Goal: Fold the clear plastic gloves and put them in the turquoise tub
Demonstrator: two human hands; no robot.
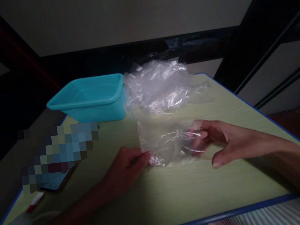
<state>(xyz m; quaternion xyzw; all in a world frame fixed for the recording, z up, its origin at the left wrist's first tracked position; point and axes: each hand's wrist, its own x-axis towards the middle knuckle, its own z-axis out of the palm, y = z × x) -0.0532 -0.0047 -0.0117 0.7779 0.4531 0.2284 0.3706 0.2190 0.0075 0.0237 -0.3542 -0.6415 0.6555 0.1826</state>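
Note:
A clear plastic bag (167, 143) is stretched out low over the middle of the table. My left hand (134, 161) pinches its lower left corner between thumb and fingers. At the bag's right end is my right hand (213, 141), its thumb spread apart from the fingers. Those fingertips show through the clear plastic, slightly blurred; whether they are inside the bag or behind it I cannot tell. Beyond the bag lies a crumpled pile of clear plastic bags (160, 86).
A turquoise plastic basin (92, 103) stands at the back left, beside the pile. On the left, a pixelated patch partly covers a phone-like object (56, 181), with a red and white item (35, 202) near it. The table (160, 205) has a blue edge.

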